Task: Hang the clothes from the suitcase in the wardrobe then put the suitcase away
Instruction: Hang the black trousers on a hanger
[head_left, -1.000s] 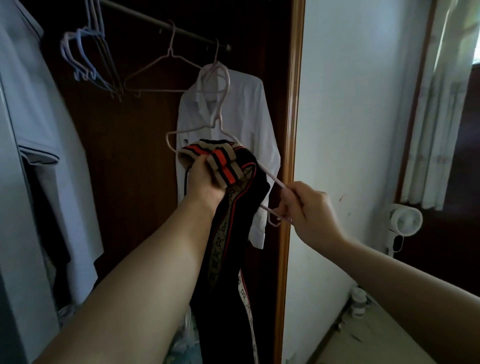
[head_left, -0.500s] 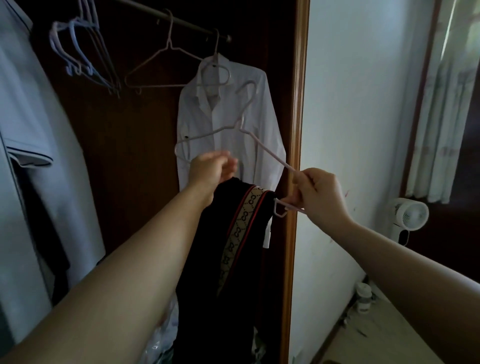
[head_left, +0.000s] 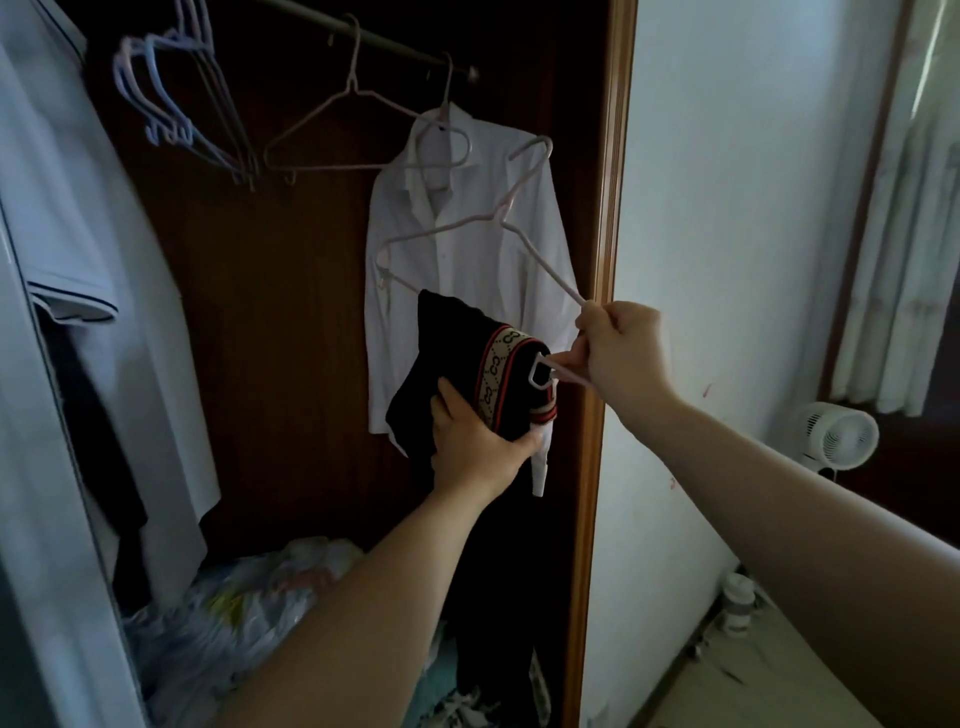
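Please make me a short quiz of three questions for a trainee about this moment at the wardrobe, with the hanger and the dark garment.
1. True or false: the pale pink plastic hanger, which the right hand grips, hangs by its hook on the metal wardrobe rail.
2. Which hand holds the black garment with a beige patterned stripe? A) left hand B) right hand C) neither
3. Fill in: the long-sleeved shirt hanging on the rail is ____ in colour.
Key: 1 false; 2 A; 3 white.
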